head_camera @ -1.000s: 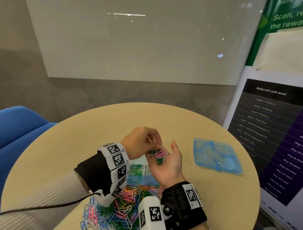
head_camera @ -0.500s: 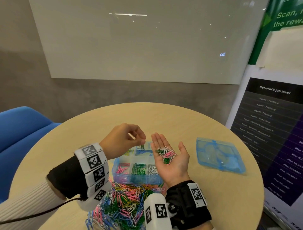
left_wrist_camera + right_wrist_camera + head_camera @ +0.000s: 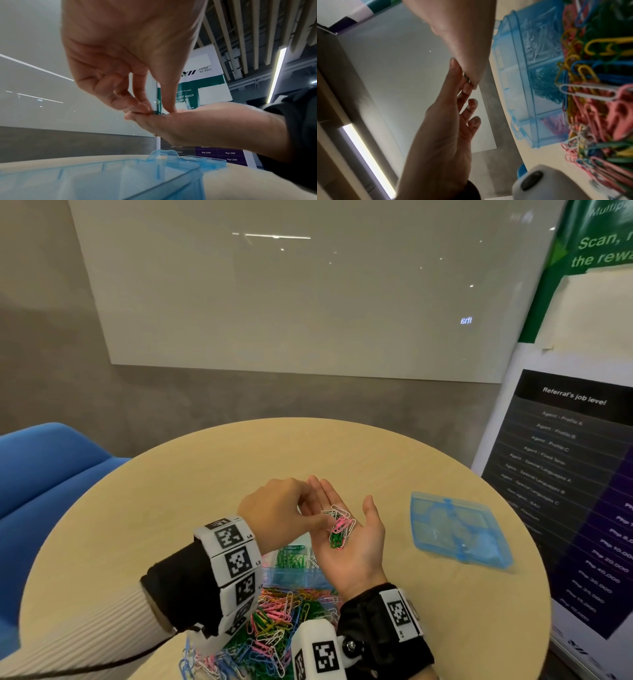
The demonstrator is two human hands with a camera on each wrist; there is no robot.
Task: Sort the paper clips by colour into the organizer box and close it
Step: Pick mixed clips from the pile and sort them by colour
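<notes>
My right hand (image 3: 359, 549) lies palm up above the blue organizer box (image 3: 291, 575), fingers straight, carrying a small bunch of pink, green and white paper clips (image 3: 339, 529). My left hand (image 3: 313, 508) reaches into that palm with curled fingers. In the left wrist view its thumb and fingertips (image 3: 145, 108) pinch a dark green clip (image 3: 155, 112) against the right hand (image 3: 188, 121). The hands hide most of the box; a compartment of green clips (image 3: 291, 556) shows. The mixed clip pile (image 3: 281, 621) lies at the near table edge.
The box's blue lid (image 3: 459, 529) lies flat on the round wooden table (image 3: 171, 508), right of my hands. A blue chair (image 3: 44, 474) stands at the left. A poster stand (image 3: 565, 474) stands close to the table's right edge. Marker bands wrap both wrists.
Half a second ago my left hand hung over the box's far compartments with a clip. It has come back to the right palm and pinches there. The right hand stays palm up.
</notes>
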